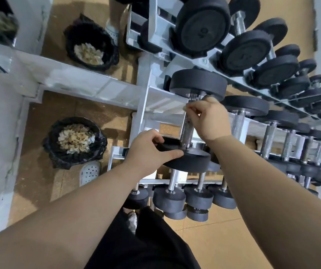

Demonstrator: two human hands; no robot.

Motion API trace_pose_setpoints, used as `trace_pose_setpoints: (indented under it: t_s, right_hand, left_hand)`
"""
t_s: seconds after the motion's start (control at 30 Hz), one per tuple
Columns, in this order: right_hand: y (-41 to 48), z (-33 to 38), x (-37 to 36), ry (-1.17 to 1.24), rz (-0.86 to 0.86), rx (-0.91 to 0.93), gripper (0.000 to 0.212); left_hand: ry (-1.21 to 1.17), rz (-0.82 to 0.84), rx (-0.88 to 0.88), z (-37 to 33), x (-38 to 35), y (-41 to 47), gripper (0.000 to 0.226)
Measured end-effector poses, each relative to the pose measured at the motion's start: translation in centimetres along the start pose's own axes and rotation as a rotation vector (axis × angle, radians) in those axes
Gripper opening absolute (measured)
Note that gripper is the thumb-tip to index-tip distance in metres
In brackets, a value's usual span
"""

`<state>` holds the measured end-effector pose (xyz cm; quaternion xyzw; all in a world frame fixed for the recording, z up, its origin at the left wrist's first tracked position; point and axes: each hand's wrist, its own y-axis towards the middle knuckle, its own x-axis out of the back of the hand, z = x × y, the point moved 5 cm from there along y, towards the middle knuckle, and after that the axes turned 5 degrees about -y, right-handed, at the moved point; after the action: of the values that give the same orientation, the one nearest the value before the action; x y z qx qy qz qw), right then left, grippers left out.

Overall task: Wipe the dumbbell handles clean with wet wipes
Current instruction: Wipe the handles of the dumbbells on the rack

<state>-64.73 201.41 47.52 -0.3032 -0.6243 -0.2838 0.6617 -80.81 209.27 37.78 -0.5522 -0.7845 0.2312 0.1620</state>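
Note:
A black dumbbell with a knurled steel handle (pixel 187 131) lies on the middle tier of a white rack (pixel 142 105). My left hand (pixel 148 150) grips the near weight head (pixel 190 160) from the left, thumb on its rim. My right hand (pixel 210 117) is curled round the upper part of the handle, and a small bit of pale wipe (pixel 184 108) shows at its fingertips. Most of the wipe is hidden under my fingers. The far weight head (pixel 198 84) sits just beyond my right hand.
More dumbbells (pixel 272 121) line the rack to the right, and smaller ones (pixel 198 197) sit on the lower tier. A black-lined bin (pixel 74 142) of used wipes stands on the floor at left. A mirror behind repeats rack and bin. My grey clog (pixel 89 171) is beside the bin.

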Motion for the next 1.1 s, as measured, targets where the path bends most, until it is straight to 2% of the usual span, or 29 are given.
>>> trace_pose_setpoints:
  t_s: [0.07, 0.2, 0.27, 0.3, 0.4, 0.5, 0.57, 0.63, 0.7, 0.77, 0.83, 0.97, 1.03, 1.1]
  right_hand:
    - [-0.1, 0.2, -0.1, -0.033, 0.006, -0.006, 0.012]
    - [-2.2, 1.7, -1.8, -0.186, 0.327, 0.251, 0.020]
    - [-1.6, 1.8, -2.0, -0.278, 0.399, 0.292, 0.020]
    - [-0.9, 1.7, -2.0, -0.340, 0.389, 0.277, 0.019]
    - [1.5, 1.1, -0.4, -0.416, 0.209, 0.108, 0.025]
    - [1.1, 0.9, 0.0, -0.361, 0.128, 0.053, 0.025]
    - [-0.5, 0.8, -0.8, -0.259, 0.252, 0.084, 0.021]
    - [-2.5, 0.6, -1.5, -0.094, 0.458, 0.143, 0.014]
    - [-3.7, 0.2, -1.4, 0.061, 0.527, 0.151, 0.009]
    - [-3.6, 0.0, -1.1, 0.073, 0.466, 0.149, 0.010]
    - [-2.4, 0.2, -1.2, -0.032, 0.321, 0.154, 0.015]
    - [0.9, -0.4, -0.6, -0.083, 0.071, -0.020, 0.021]
    - [0.5, -0.6, -0.5, -0.065, 0.061, -0.016, 0.018]
    - [-1.1, -0.5, -0.6, 0.026, 0.167, 0.087, 0.011]
  left_hand:
    - [0.034, 0.002, 0.043, -0.2, 0.3, 0.1, 0.057]
    - [0.098, 0.033, 0.114, -0.8, 0.7, 0.2, 0.065]
    - [0.098, 0.041, 0.131, -1.0, 0.7, 0.1, 0.065]
    - [0.082, 0.048, 0.144, -1.0, 0.7, 0.0, 0.065]
    - [0.050, 0.073, 0.172, -1.2, 0.6, -0.1, 0.065]
    - [0.046, 0.088, 0.192, -1.2, 0.5, 0.0, 0.066]
    - [0.040, 0.095, 0.198, -1.2, 0.5, 0.1, 0.067]
    - [0.073, 0.105, 0.192, -1.3, 0.5, 0.1, 0.065]
    - [0.095, 0.120, 0.193, -1.6, 0.6, 0.1, 0.064]
    - [0.111, 0.136, 0.210, -2.1, 0.7, 0.1, 0.064]
    - [0.127, 0.150, 0.223, -2.3, 0.7, 0.1, 0.066]
    - [0.068, 0.129, 0.248, -2.2, 0.7, -0.1, 0.067]
    - [0.080, 0.124, 0.236, -2.5, 0.7, -0.2, 0.066]
    - [0.110, 0.152, 0.196, -2.7, 0.7, -0.3, 0.063]
